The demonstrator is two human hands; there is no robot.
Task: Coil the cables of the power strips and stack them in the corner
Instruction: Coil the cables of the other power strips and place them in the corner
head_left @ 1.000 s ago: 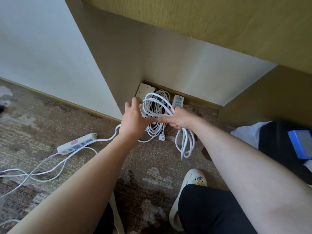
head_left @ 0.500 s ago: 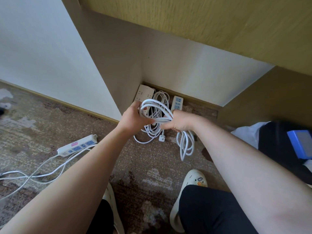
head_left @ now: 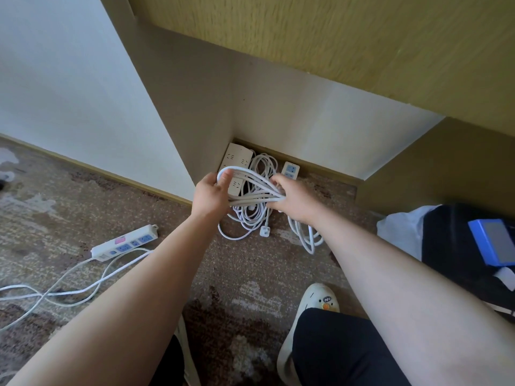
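Both hands hold a coiled white cable (head_left: pixel 252 188) above the carpet (head_left: pixel 83 218) near the wall corner, its loops stretched roughly left to right between them. The left hand (head_left: pixel 210 195) curls its fingers through the coil's left end; the right hand (head_left: pixel 295 200) grips the bundle's right side, further loops hanging below the wrist. Both arms reach forward. A wide power strip (head_left: pixel 237 160) and a narrow power strip (head_left: pixel 290 170) lie in the corner, long axes pointing toward the back wall. A third power strip (head_left: pixel 125 243) lies aslant on the carpet's left.

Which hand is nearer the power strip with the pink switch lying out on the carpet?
Left. The left hand is up and right of the strip; the right hand is farther right.
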